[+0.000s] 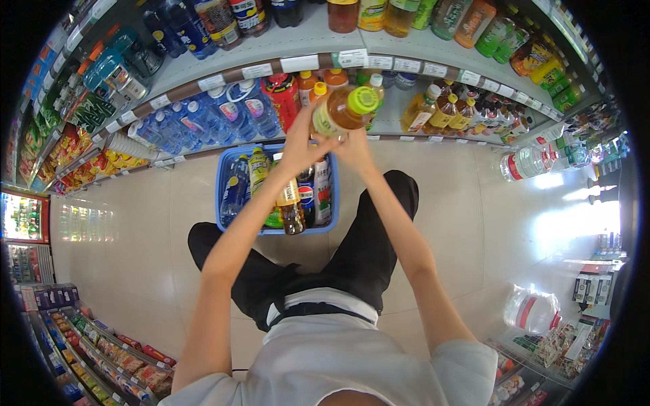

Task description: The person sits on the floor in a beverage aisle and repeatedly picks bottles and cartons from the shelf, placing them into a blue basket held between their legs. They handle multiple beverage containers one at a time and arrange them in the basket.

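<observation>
Both of my hands are raised in front of the lower shelf, around a large plastic bottle of amber drink (335, 112) with a green cap, tilted with its cap to the right. My left hand (299, 144) grips the bottle at its left end. My right hand (354, 147) is under the bottle with its fingers against it. Below my hands a blue plastic basket (220, 190) stands on the floor between my knees, holding several drink bottles. A brown drink bottle (293, 215) lies on top of them, partly hidden by my left forearm.
The lower shelf holds blue water bottles (223, 112), a red bottle (282, 99) and amber bottles (419, 109). The upper shelf's edge (299, 63) with price tags runs above my hands. Large water bottles (528, 161) stand on the floor at right; snack shelves (111, 350) are behind at left.
</observation>
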The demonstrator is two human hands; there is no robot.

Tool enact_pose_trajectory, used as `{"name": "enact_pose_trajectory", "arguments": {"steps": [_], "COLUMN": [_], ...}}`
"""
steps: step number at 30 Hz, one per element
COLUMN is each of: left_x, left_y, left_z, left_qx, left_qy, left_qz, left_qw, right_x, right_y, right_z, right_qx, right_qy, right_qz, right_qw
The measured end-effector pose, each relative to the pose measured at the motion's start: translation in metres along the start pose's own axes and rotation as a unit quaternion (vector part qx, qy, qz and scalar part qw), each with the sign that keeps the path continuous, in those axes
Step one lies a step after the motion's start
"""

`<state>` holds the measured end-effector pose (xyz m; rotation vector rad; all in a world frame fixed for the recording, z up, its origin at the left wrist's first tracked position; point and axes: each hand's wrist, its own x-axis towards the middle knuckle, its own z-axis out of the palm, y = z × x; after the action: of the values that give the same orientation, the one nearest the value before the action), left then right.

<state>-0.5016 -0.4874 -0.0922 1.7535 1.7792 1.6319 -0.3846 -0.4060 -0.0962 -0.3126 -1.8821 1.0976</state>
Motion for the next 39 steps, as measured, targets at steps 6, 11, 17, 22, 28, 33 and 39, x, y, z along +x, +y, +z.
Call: {"name": "enact_pose_trajectory", "arguments": {"steps": [6,11,17,22,28,33,39], "left_x": [-0.109,-0.153,-0.176,-0.190,-0.193,-0.191,-0.176], "left_y": [-0.022,-0.035,-0.040,-0.042,-0.049,-0.046,-0.007], "left_z": [0.015,0.023,0.023,0.036,0.034,0.030,-0.033], "left_qx": [0.020,0.215,0.298,0.332,0.331,0.256,0.092], "left_qy": [-0.089,-0.160,-0.162,-0.171,-0.183,-0.122,0.019], "left_qz": [-0.237,-0.171,-0.006,0.018,0.052,0.031,0.020], "left_qw": [0.967,0.948,0.941,0.927,0.924,0.958,0.995], "right_x": [-0.127,-0.175,-0.204,-0.209,-0.209,-0.209,-0.197], "right_y": [0.034,0.046,0.051,0.054,0.060,0.069,0.052], "right_z": [0.044,0.055,0.075,0.084,0.090,0.092,0.083], "right_qx": [0.031,-0.070,-0.249,-0.373,-0.348,-0.329,-0.228], "right_qy": [0.047,0.045,0.006,-0.019,-0.015,-0.026,0.047], "right_qz": [0.243,0.366,0.341,0.199,0.196,0.198,0.191], "right_qw": [0.968,0.927,0.906,0.906,0.917,0.923,0.953]}}
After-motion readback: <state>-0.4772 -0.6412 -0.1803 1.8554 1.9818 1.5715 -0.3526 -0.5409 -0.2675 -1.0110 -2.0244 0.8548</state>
